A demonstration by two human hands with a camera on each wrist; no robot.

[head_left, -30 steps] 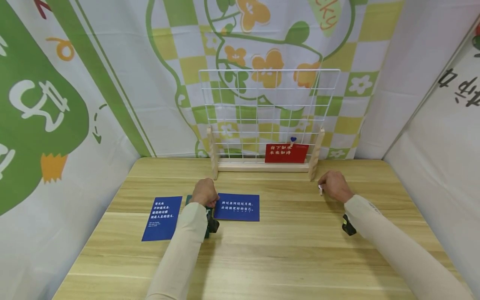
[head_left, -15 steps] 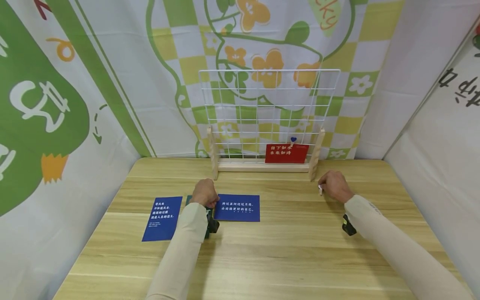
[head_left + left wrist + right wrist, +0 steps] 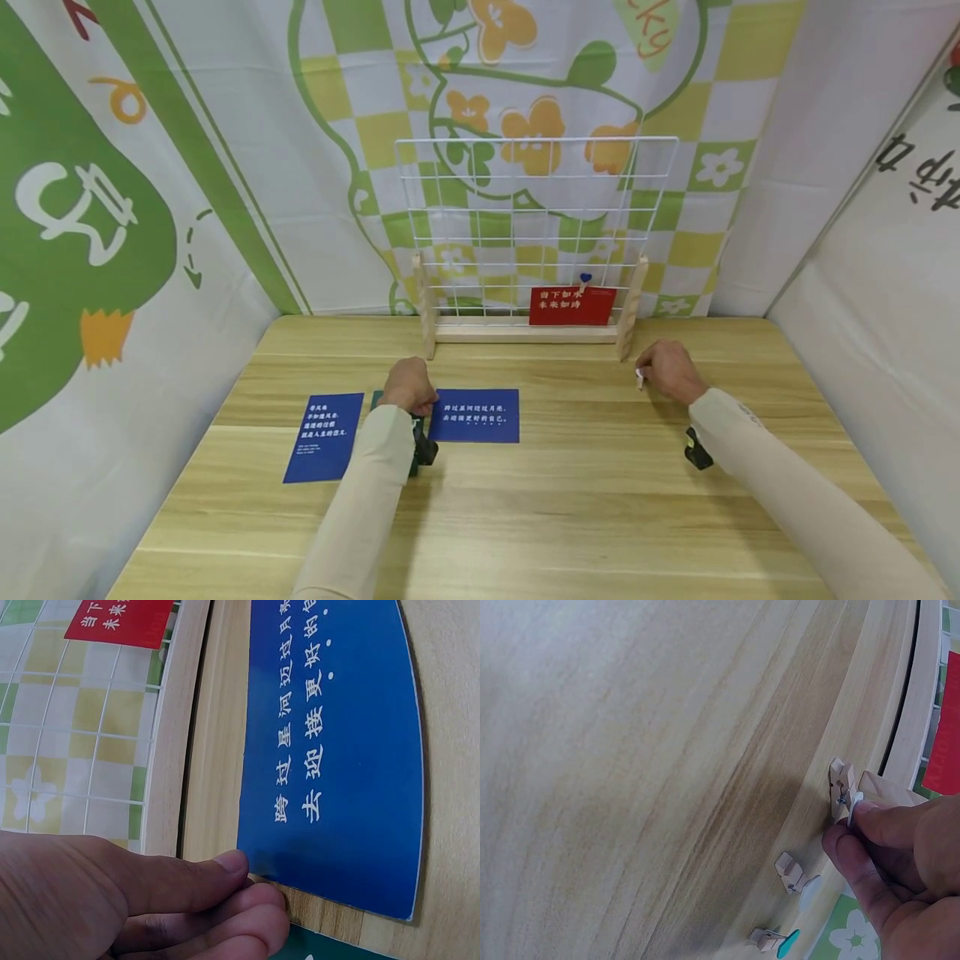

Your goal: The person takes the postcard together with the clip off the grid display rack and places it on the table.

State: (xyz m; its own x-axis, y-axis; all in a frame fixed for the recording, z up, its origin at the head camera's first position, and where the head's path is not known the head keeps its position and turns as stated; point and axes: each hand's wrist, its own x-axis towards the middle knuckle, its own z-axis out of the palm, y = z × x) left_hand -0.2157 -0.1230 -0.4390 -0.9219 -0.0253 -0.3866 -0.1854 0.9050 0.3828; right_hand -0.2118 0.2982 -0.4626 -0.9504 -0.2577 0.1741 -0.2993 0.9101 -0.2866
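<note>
My left hand point(image 3: 408, 386) pinches the near left corner of a blue postcard point(image 3: 477, 416) with white writing, thumb on top and fingers below in the left wrist view. A dark green card point(image 3: 414, 460) lies partly hidden under that hand and sleeve. Between thumb and forefinger, my right hand point(image 3: 670, 372) holds a small wooden clothespin point(image 3: 841, 784) with a white disc-like decoration. Two more clothespins lie on the table near this hand in the right wrist view: one with a pale decoration point(image 3: 789, 873), one with a teal one point(image 3: 765, 939).
At the back stands a white wire grid point(image 3: 514, 210) on a wooden base point(image 3: 525, 335). A red card point(image 3: 573, 307) hangs low on its right side from a clip with a blue heart point(image 3: 586, 277). Another blue card point(image 3: 324, 437) lies at the left of the wooden table point(image 3: 570, 517).
</note>
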